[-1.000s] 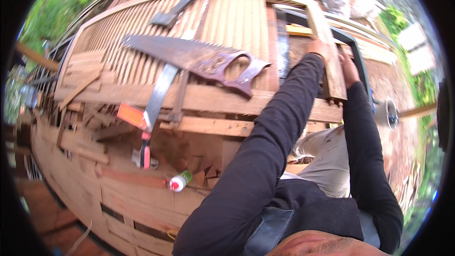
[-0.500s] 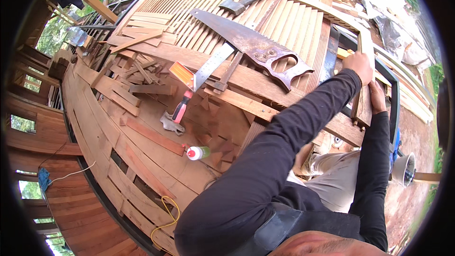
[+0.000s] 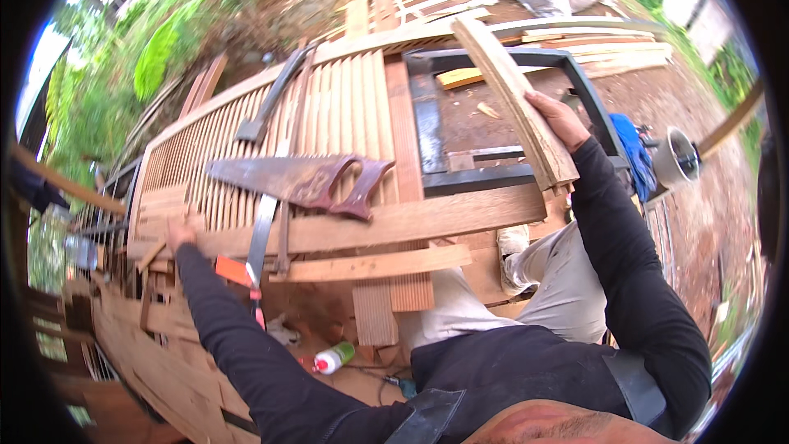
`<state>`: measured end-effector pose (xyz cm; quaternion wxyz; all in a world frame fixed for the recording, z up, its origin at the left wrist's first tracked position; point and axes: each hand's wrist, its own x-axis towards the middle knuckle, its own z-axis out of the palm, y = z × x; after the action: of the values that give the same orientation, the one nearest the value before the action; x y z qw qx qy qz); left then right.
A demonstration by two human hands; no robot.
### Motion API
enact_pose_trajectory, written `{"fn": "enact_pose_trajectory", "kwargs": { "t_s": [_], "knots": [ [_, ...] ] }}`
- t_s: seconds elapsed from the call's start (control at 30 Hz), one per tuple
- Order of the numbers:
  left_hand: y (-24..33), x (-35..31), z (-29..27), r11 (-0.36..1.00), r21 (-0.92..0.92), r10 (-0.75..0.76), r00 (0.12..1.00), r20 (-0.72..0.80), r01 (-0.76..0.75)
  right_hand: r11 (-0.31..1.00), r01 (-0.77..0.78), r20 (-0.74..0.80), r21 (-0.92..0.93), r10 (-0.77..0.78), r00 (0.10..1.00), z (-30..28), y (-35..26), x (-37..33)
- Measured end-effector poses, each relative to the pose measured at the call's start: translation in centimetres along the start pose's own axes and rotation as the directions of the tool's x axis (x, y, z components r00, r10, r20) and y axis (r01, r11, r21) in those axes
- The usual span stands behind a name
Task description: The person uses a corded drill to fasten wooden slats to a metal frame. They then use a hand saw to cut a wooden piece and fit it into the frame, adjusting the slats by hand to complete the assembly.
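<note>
My right hand (image 3: 560, 122) is closed around a grooved wooden end rail (image 3: 516, 99), which slants over a black metal frame. The rail's near end lies close to the end of a long side rail (image 3: 444, 218). At the far left, my left hand (image 3: 182, 232) reaches to loose wooden slats (image 3: 160, 207) on the louvered panel (image 3: 337, 107). Its fingers look apart, though slightly blurred. Between my hands, a handsaw (image 3: 300, 181) lies across the louvers. Beneath it is a metal square (image 3: 261, 238) with an orange part.
A hammer-like tool (image 3: 275, 99) rests on the louvers. Below are a bottle (image 3: 334, 358) with a red cap and a pink-handled tool (image 3: 258, 311). The black metal frame (image 3: 426, 115) supports the panel's right end. A pale bucket (image 3: 677, 158) stands at the right.
My left hand has left the end rail and moved far left to the slats. My right hand keeps hold of the rail, which now slants. The view has turned left.
</note>
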<state>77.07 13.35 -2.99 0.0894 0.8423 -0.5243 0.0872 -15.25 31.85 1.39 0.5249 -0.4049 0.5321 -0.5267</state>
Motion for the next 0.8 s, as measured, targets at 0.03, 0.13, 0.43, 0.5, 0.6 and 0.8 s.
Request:
{"fn": "enact_pose_trajectory", "kwargs": {
  "t_s": [0.03, 0.13, 0.43, 0.5, 0.6, 0.8],
  "knots": [
    [-4.3, -0.4, -1.1, 0.999, -0.032, -0.018, 0.999, -0.036, 0.017, 0.989, -0.061, 0.071, 0.131, 0.052, 0.996, 1.0, -0.9, -1.1],
    [-3.7, -1.5, -1.3, 0.993, -0.074, -0.095, 0.994, -0.049, 0.091, 0.995, 0.006, 0.024, 0.099, -0.009, 1.000, 2.4, -3.2, -4.2],
    [2.7, -3.7, -7.0, 0.925, -0.016, -0.381, 0.924, -0.019, 0.381, 0.991, 0.061, 0.026, 0.123, -0.065, 0.998, 3.6, -4.2, -7.2],
    [6.8, -5.2, -6.7, 0.913, -0.030, -0.406, 0.914, 0.002, 0.406, 0.990, 0.087, -0.018, 0.115, -0.086, 0.996, 2.3, -3.7, -7.5],
    [4.8, -4.3, -6.3, 0.877, -0.052, -0.476, 0.879, 0.035, 0.477, 0.986, 0.129, -0.042, 0.106, -0.125, 0.991, 2.4, -3.6, -6.9],
    [-3.7, 0.7, -4.0, 0.555, -0.558, -0.686, 0.719, 0.112, 0.617, 0.985, 0.139, -0.043, 0.102, -0.136, 0.990, 2.7, -3.8, -6.6]
  ]
}}
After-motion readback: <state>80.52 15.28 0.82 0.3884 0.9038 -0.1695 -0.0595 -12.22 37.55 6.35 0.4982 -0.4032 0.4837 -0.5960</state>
